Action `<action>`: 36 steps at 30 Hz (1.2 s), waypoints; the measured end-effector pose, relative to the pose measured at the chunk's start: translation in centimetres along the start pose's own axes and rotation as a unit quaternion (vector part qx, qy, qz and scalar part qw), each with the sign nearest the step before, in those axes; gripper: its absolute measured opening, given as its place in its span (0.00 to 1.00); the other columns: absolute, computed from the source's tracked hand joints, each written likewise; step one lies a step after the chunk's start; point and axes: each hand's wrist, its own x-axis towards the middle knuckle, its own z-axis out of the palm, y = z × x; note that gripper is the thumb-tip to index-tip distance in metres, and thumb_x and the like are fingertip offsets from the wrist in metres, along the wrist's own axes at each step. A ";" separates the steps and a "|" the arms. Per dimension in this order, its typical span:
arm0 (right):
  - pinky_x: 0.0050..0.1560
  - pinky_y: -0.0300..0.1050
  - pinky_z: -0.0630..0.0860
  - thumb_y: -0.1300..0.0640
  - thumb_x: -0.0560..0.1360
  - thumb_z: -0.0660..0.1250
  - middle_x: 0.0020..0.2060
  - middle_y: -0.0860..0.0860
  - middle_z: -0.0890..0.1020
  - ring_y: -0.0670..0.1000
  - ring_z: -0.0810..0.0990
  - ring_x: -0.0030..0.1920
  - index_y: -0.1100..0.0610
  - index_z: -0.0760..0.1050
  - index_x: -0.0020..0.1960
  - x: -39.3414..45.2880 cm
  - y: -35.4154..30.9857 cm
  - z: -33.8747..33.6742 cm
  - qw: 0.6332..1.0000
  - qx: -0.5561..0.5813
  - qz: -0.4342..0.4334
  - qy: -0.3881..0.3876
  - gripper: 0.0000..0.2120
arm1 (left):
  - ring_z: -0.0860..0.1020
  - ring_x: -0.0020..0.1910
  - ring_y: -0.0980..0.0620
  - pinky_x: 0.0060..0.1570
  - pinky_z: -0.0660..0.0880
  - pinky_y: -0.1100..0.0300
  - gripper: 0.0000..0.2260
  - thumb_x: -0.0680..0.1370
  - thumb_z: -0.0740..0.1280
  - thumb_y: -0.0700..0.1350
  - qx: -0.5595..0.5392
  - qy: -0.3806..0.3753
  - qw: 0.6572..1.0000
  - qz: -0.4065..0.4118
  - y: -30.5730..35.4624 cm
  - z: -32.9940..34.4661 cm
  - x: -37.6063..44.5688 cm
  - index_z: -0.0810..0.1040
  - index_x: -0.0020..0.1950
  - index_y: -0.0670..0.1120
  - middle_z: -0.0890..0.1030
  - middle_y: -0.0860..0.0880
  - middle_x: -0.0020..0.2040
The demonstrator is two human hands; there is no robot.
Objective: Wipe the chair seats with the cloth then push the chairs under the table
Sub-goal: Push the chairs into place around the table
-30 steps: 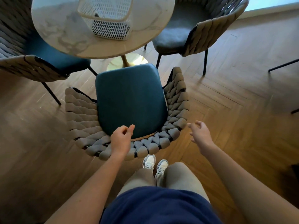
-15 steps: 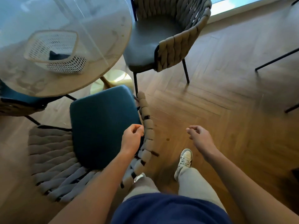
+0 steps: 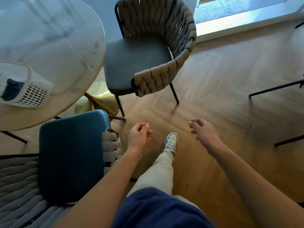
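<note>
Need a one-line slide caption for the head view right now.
Both hands, left and right, empty above the wood floor, between the blue-seated chair and grey-seated chair at the round table.

Two chairs are in view: one with a blue seat (image 3: 70,155) at lower left, its front edge under the rim of the round surface (image 3: 54,46), and one with a grey seat (image 3: 136,63) beyond it. There is one round surface, carrying one white basket (image 3: 32,94) with one dark blue cloth (image 3: 12,89) inside. One gold pedestal base (image 3: 100,99) shows beneath. Two hands appear, the left hand (image 3: 139,137) and the right hand (image 3: 203,131), both holding nothing. One sneaker (image 3: 171,142) is visible. At right, three thin black legs (image 3: 276,88) of other furniture cross the floor.
</note>
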 end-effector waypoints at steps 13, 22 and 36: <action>0.55 0.52 0.75 0.47 0.79 0.62 0.52 0.52 0.80 0.52 0.79 0.51 0.55 0.75 0.60 19.5 -12.7 -14.5 1.000 -0.018 0.022 0.002 0.14 | 0.81 0.44 0.47 0.50 0.77 0.50 0.08 0.81 0.60 0.47 -0.065 -0.006 0.996 -0.056 17.4 12.8 15.7 0.78 0.50 0.46 0.82 0.45 0.41; 0.58 0.57 0.75 0.47 0.78 0.63 0.51 0.55 0.81 0.55 0.80 0.52 0.53 0.75 0.53 35.3 -20.1 -22.5 0.995 -0.057 -0.031 -0.076 0.10 | 0.77 0.37 0.48 0.46 0.75 0.52 0.08 0.80 0.60 0.46 -0.186 0.108 0.969 -0.123 24.6 22.3 23.6 0.76 0.50 0.44 0.80 0.44 0.38; 0.58 0.55 0.75 0.45 0.78 0.62 0.58 0.56 0.78 0.56 0.77 0.57 0.56 0.70 0.66 53.6 -35.0 -21.2 0.940 -0.233 -0.101 -0.229 0.21 | 0.79 0.41 0.46 0.44 0.75 0.51 0.09 0.80 0.61 0.47 -0.359 0.275 0.866 -0.211 29.8 28.3 31.7 0.78 0.49 0.43 0.82 0.41 0.42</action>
